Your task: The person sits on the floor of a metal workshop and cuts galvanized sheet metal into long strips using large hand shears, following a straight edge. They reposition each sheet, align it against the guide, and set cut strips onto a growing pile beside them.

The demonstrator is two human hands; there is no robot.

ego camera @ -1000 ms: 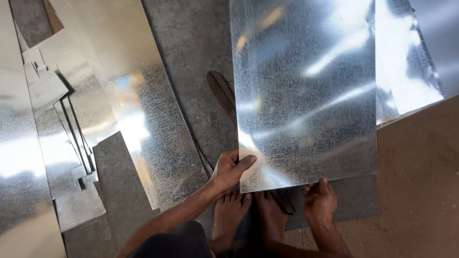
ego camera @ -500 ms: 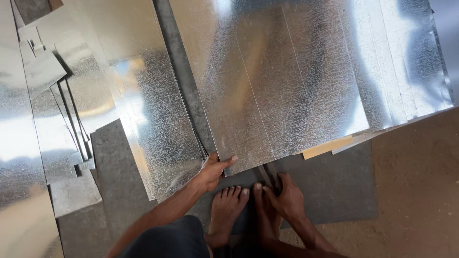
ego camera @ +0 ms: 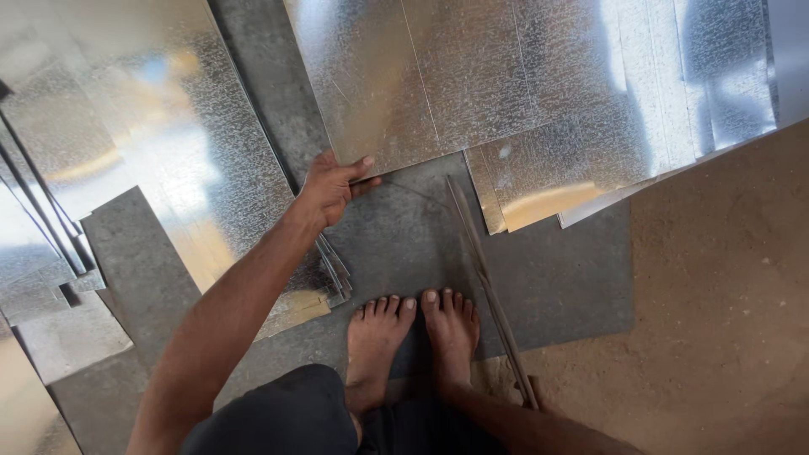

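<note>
A large shiny galvanized metal sheet point(ego camera: 522, 76) lies flat on the floor ahead of me, on top of other sheets. My left hand point(ego camera: 330, 187) grips its near left corner, thumb on top and fingers at the edge. My right hand is out of sight. My two bare feet point(ego camera: 413, 333) stand on a dull grey sheet point(ego camera: 556, 278) just below that corner. A thin metal strip point(ego camera: 489, 278) lies beside my right foot, running towards me.
More shiny sheets point(ego camera: 160, 143) lie to the left, with a stack of edges point(ego camera: 333, 274) near my left foot. Cut pieces and narrow strips point(ego camera: 50, 227) sit at the far left. Brown dirt floor point(ego camera: 725, 312) spreads to the right.
The big sheet, held up tilted in both hands, has come down flat onto the pile. My right hand has let go and left the view; my left hand stays on the corner.
</note>
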